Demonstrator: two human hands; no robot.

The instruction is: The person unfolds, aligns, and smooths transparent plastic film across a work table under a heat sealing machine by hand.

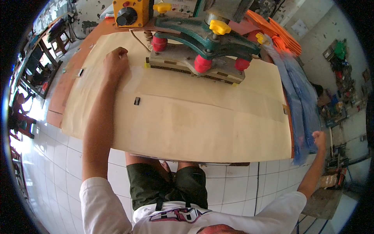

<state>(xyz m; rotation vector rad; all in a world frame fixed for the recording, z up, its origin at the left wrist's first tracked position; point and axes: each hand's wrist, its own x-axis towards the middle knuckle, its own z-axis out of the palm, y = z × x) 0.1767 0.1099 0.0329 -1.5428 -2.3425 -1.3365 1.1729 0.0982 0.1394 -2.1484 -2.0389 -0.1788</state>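
My left hand (117, 60) is curled closed above the left part of the cream sheet (187, 132), left of the press head. Anything in its fingers is hidden. At the far right, my right hand (319, 138) is closed beside the lower end of a bundle of clear blue plastic (298, 105); whether it grips the plastic cannot be made out. The press head (198, 64), with its green frame (206, 39) and red knobs, stands over the back of the sheet. A small black piece (137, 101) lies on the sheet.
A yellow control box (132, 13) with a black dial stands at the back left. Orange folded material (276, 33) lies at the back right. Another small dark piece (80, 72) is near the sheet's left edge. Stools stand at the far left, on a tiled floor (218, 187).
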